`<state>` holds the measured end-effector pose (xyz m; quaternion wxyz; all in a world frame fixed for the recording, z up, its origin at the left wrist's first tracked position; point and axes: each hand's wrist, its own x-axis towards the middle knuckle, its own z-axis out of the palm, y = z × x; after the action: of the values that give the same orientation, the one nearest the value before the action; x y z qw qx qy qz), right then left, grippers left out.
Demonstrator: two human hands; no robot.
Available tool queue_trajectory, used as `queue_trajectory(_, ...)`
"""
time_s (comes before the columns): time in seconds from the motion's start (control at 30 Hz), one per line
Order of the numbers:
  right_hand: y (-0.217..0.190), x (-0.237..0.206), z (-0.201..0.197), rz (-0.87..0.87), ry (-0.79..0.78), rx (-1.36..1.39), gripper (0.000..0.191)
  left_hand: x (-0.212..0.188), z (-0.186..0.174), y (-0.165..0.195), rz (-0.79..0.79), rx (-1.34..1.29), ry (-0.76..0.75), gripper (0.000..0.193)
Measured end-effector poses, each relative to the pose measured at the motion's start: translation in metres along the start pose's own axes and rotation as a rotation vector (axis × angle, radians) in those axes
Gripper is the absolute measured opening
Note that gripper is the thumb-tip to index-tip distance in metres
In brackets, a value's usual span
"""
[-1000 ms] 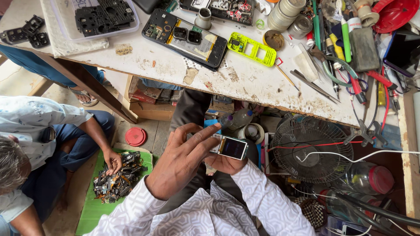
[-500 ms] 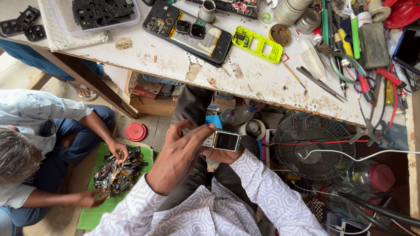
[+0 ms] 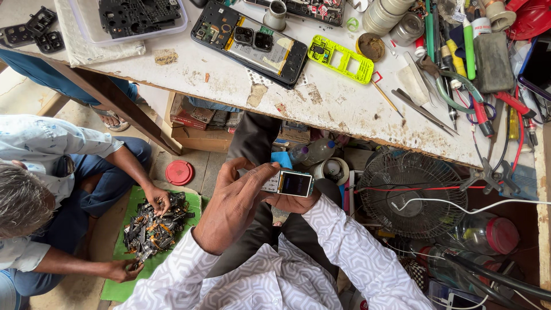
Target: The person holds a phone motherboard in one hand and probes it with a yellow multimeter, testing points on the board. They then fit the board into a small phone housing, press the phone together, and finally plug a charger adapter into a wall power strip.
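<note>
Over the last second the small phone (image 3: 295,183) has lifted from 6 toward the centre, under the worktop (image 3: 321,106) edge, still cupped from below by the right hand (image 3: 295,202) while the left hand (image 3: 229,209) stays pinching its left end, screen up for inspection.

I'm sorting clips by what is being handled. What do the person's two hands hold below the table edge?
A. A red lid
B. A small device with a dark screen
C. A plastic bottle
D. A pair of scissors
B: the left hand and right hand close around a small device with a dark screen.
</note>
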<state>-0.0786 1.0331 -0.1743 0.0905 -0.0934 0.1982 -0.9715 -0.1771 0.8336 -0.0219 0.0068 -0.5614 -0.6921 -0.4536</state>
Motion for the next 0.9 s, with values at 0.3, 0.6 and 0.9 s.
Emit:
queue_trajectory(0.3, -0.003, -0.006, 0.002, 0.033, 0.016, -0.011, 0.049, 0.003, 0.001, 0.004, -0.010, 0.003, -0.016, 0.082)
queue_trajectory(0.6, -0.007, -0.011, 0.006, 0.011, -0.008, -0.044, 0.045, 0.006, 0.004, 0.008, -0.019, -0.023, -0.019, 0.082)
queue_trajectory(0.9, -0.012, -0.016, 0.005, 0.084, 0.078, 0.038, 0.037, 0.007, 0.005, 0.009, -0.002, 0.010, -0.047, 0.084)
